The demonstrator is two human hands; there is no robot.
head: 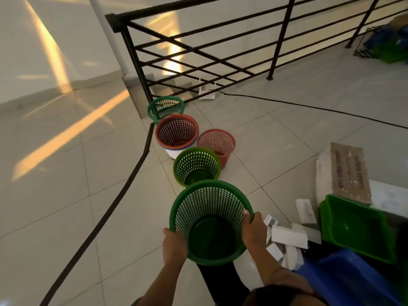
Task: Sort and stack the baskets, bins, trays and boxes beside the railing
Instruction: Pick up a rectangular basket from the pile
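Floor (66, 173): pale glossy tiles, streaked with warm sunlight at left. White router (206, 93) with 2 upright antennas sits on the floor at the foot of the railing bars. Thin black cable (309, 107) runs from beside the router toward the right edge. Broad dark strap (123, 191) trails across the floor, lower left to centre.

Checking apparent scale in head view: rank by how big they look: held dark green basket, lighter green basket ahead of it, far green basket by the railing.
1. Held dark green basket
2. Lighter green basket
3. Far green basket

This order follows nearness to the camera, so true sizes may be alike.
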